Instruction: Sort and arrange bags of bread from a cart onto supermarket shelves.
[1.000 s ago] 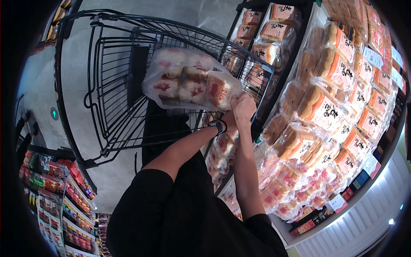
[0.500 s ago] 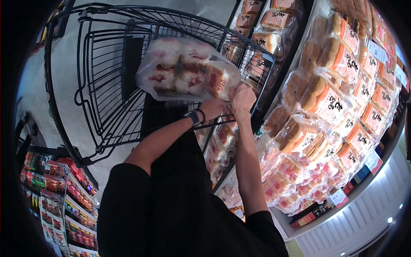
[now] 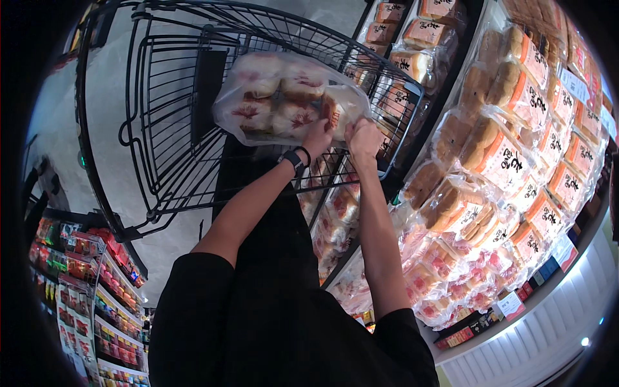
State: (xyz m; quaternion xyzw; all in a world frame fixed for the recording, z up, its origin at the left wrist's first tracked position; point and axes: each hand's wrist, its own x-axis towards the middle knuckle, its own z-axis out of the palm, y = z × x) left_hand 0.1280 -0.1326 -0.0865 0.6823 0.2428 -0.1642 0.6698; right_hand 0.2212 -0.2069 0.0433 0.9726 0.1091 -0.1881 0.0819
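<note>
A clear plastic bag [image 3: 255, 135] holding several packs of white buns lies on its side at the shopping cart [image 3: 132, 122]. The buns [image 3: 250, 114] show red printed marks through the plastic. My left hand [image 3: 316, 137], with a dark watch on the wrist, is closed on the bag's near edge, beside the end bun pack [image 3: 332, 106]. Close by on the right, my right hand [image 3: 364, 138] is a fist around the gathered plastic at the bag's right end. Its fingertips are partly hidden.
Wrapped loaves [image 3: 493, 151] are piled on the shelf at my right, with bagged buns [image 3: 445, 271] at its near end. More packaged bread [image 3: 422, 32] lies beyond the cart. A rack of colourful packets [image 3: 109, 297] stands at lower left.
My left hand has moved up a little onto the bag's edge. The end bun pack now sits further inside and is more covered by plastic. The view has shifted slightly.
</note>
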